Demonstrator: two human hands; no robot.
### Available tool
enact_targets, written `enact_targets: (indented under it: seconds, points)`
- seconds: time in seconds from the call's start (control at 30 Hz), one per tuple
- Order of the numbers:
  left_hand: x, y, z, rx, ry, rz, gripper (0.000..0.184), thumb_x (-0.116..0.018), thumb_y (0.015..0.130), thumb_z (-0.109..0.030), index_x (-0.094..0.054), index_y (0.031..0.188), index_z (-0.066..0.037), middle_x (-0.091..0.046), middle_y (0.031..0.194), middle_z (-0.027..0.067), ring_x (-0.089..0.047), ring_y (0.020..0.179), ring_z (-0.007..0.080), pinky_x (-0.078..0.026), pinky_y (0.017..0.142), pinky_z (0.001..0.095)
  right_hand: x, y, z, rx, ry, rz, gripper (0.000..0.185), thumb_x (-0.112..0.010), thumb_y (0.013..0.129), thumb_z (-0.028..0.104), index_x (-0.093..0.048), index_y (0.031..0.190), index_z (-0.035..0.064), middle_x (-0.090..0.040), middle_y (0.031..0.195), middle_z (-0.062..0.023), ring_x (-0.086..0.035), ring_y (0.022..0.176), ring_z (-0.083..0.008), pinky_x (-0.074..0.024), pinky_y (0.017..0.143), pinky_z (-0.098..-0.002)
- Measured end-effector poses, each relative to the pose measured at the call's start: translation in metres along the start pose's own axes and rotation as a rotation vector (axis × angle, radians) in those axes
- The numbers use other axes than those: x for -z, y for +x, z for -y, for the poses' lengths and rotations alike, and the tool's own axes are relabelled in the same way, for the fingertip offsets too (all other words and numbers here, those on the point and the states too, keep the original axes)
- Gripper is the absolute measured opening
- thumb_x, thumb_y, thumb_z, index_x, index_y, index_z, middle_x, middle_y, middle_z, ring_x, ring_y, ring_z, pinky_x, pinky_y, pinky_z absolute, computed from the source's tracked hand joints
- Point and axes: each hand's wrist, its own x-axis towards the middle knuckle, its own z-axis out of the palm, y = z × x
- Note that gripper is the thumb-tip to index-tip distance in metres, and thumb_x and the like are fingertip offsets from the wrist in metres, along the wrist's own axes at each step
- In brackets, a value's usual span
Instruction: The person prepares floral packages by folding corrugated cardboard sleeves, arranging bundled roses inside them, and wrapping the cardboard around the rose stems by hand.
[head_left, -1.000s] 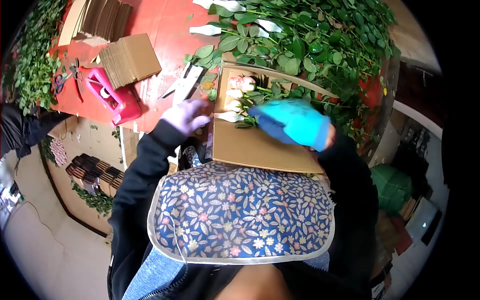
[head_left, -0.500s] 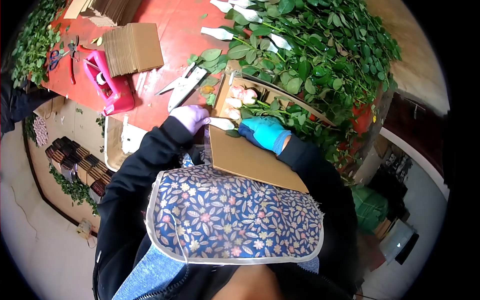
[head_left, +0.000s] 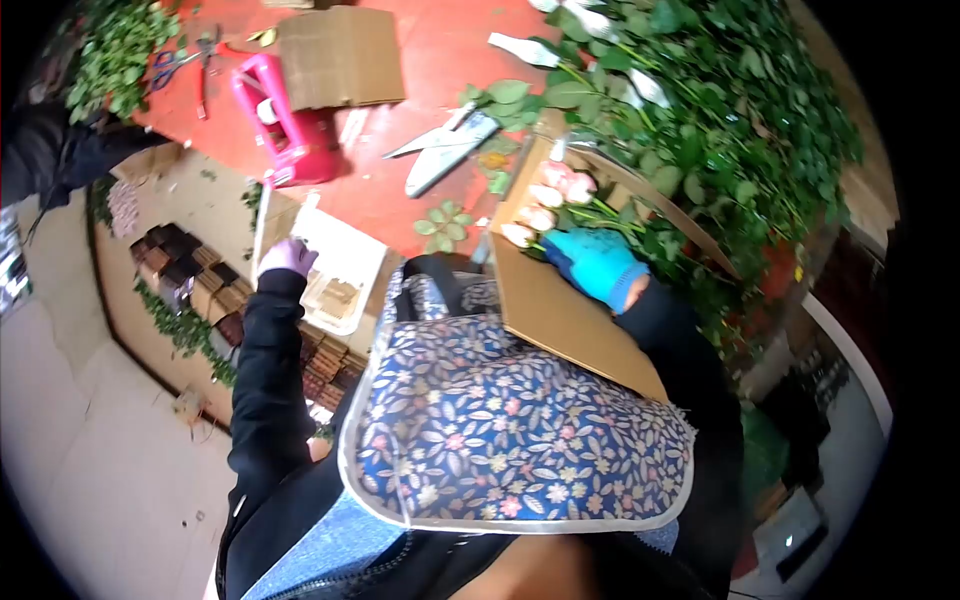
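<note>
My left hand [head_left: 288, 257], in a purple glove, is over the near side of a white plastic bin [head_left: 348, 318] at the table's edge. How its fingers stand, and whether anything is in them, I cannot tell. My right hand [head_left: 592, 264], in a blue glove, closes round the stem of a pale pink rose [head_left: 518, 235] whose head is bare. Under this hand lies a brown cardboard sheet [head_left: 570, 318], reaching down to my flowered apron [head_left: 520, 430]. Several more pink roses [head_left: 566, 183] lie just beyond, inside a cardboard box [head_left: 522, 172].
White-bladed shears [head_left: 450, 155] lie on the red table [head_left: 380, 205]. Left of them stand a pink holder [head_left: 290, 130] and a cardboard stack [head_left: 345, 58]. Leafy stems [head_left: 720, 130] with white-sleeved heads fill the right. Scissors [head_left: 172, 68] and red-handled pliers [head_left: 203, 85] lie far left.
My left hand has moved from the rose head left to the white bin. The white sleeve on that rose is gone from it. My right hand stays on the rose; the view has shifted.
</note>
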Motion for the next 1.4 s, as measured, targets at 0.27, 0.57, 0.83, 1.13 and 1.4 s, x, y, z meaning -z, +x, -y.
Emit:
enact_targets:
  seconds: [0.27,0.57,0.83,1.13,1.4]
  points:
    - [0.099,0.015,-0.242,-1.289,-0.525,0.208,0.036,-0.059,0.079,0.004,-0.066,0.113,-0.008,-0.066,0.118,0.0113,-0.064,0.105,0.0285,-0.051,0.090,0.0341,-0.015,-0.001,-0.010,0.071,-0.029,-0.099,0.017,-0.056,0.091,0.025,-0.066,0.098,0.0126,-0.065,0.082,-0.0172,-0.063,0.070,-0.0378,-0.0488,0.063,-0.0490]
    - [0.078,0.038,-0.260,-1.420,-0.362,0.327,0.038,-0.055,0.084,-0.003,-0.065,0.118,-0.014,-0.063,0.128,0.0013,-0.066,0.102,0.0219,-0.053,0.083,0.0299,-0.012,0.002,-0.009,0.018,-0.055,-0.041,0.014,-0.054,0.084,0.019,-0.066,0.085,0.0119,-0.067,0.078,-0.0150,-0.064,0.070,-0.0353,-0.0504,0.062,-0.0480]
    - [0.069,0.029,-0.270,-1.231,-0.148,0.381,0.031,-0.052,0.094,-0.031,-0.066,0.120,-0.022,-0.070,0.109,0.0017,-0.069,0.083,0.0214,-0.053,0.074,0.0293,0.018,-0.011,0.013,-0.001,-0.070,-0.363,0.017,-0.055,0.088,0.027,-0.065,0.093,0.0133,-0.064,0.082,-0.0105,-0.063,0.065,-0.0320,-0.0490,0.060,-0.0471]
    - [0.069,0.023,-0.270,-1.172,-0.137,0.345,0.031,-0.053,0.092,-0.032,-0.068,0.116,-0.020,-0.071,0.101,0.0058,-0.069,0.083,0.0245,-0.054,0.075,0.0336,-0.013,0.010,-0.005,0.072,-0.561,-0.233,0.016,-0.058,0.090,0.027,-0.050,0.090,0.0122,-0.052,0.070,-0.0071,-0.058,0.051,-0.0218,-0.0453,0.046,-0.0374]
    - [0.067,0.027,-0.268,-1.288,-0.199,0.174,0.025,-0.053,0.087,-0.021,-0.067,0.108,-0.021,-0.068,0.087,0.0044,-0.067,0.074,0.0262,-0.052,0.064,0.0375,-0.009,0.015,0.010,0.022,-0.457,-0.225,0.019,-0.057,0.092,0.029,-0.054,0.090,0.0107,-0.056,0.070,-0.0078,-0.059,0.056,-0.0258,-0.0475,0.050,-0.0382]
